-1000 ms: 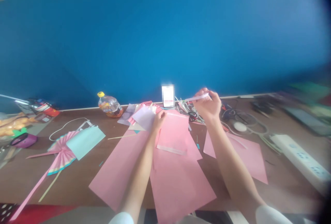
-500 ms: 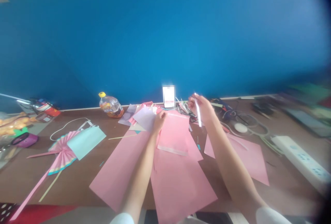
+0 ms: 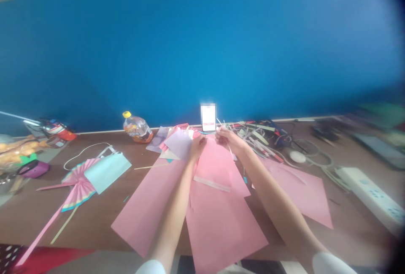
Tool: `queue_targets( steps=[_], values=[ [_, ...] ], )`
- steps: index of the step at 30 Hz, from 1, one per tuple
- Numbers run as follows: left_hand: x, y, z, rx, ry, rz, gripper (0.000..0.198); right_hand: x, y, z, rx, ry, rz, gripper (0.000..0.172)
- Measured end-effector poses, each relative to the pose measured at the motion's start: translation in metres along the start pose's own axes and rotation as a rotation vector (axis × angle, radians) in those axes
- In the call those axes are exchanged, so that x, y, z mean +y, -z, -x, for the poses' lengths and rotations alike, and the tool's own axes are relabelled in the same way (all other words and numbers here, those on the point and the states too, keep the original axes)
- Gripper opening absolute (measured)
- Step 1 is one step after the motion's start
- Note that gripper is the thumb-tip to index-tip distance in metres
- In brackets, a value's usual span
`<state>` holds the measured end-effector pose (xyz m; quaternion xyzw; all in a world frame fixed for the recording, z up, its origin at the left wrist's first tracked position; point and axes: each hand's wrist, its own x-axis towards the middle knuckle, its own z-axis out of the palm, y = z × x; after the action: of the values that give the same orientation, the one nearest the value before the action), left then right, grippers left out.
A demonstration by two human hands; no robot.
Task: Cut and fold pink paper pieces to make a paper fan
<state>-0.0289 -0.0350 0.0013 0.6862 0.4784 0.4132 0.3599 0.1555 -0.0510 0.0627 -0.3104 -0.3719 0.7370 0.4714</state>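
Observation:
Both my arms reach out over a brown table (image 3: 95, 206). My left hand (image 3: 198, 145) presses its fingertips on the far left corner of a small pink paper sheet (image 3: 218, 167) that carries a white strip along its near edge. My right hand (image 3: 227, 137) is pinched shut on a thin white paper strip (image 3: 230, 149) above the far right corner of that sheet. Larger pink sheets (image 3: 218, 223) lie under it. A lilac paper piece (image 3: 179, 143) lies just left of my left hand.
A folded pink paper fan (image 3: 79, 185) with a pale blue sheet lies at left. A plastic bottle (image 3: 136, 128) rests on its side by the blue wall. Paper strips and cables (image 3: 262, 134) clutter the far right, with a white power strip (image 3: 367, 193) beyond.
My right hand has come down and to the left with the white strip, from over the clutter to the pink sheet's far edge. The left hand stays put.

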Motion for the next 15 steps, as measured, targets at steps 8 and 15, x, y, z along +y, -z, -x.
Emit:
queue_targets(
  steps=[8, 15],
  values=[
    [0.0008, -0.0018, 0.0015, 0.001, -0.011, 0.055, 0.02, -0.0017, 0.0051, -0.0012, 0.108, -0.081, -0.138, 0.012],
    [-0.0027, -0.0011, 0.0002, 0.017, -0.03, -0.03, 0.025, -0.0054, 0.0037, 0.0014, 0.002, 0.009, -0.15, 0.026]
  ],
)
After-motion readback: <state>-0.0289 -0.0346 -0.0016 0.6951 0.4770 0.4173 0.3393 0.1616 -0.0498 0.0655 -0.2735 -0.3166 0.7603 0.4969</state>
